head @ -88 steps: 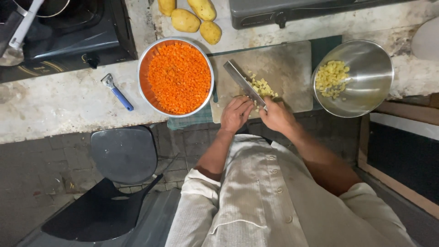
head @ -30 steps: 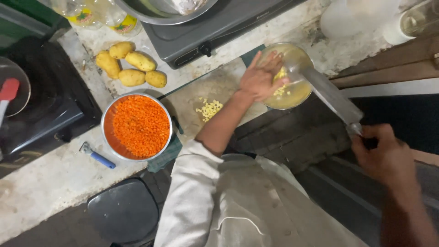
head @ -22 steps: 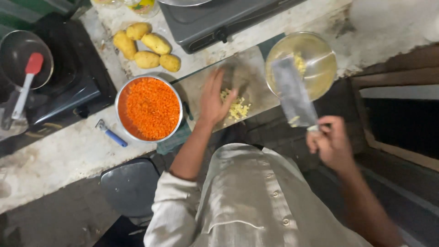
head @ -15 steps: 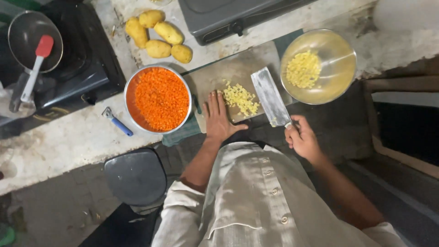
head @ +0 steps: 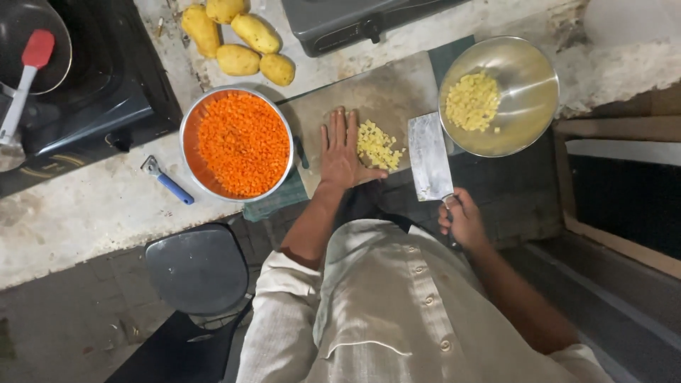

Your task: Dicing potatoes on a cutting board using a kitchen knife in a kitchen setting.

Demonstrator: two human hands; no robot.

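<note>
Left hand [head: 341,149] lies flat and spread on the cutting board [head: 383,96], touching diced potato [head: 377,146]; right hand [head: 462,221] grips the cleaver [head: 428,157] just beside the board.

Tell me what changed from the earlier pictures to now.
The left hand left the steel bowl and came back to lie flat on the cutting board, beside the small pile of diced potato. The right hand brought the cleaver from out at the side back to the board, blade flat by the pile. More dice now lie in the bowl. The carrot bowl, whole potatoes and peeler stayed put.
</note>
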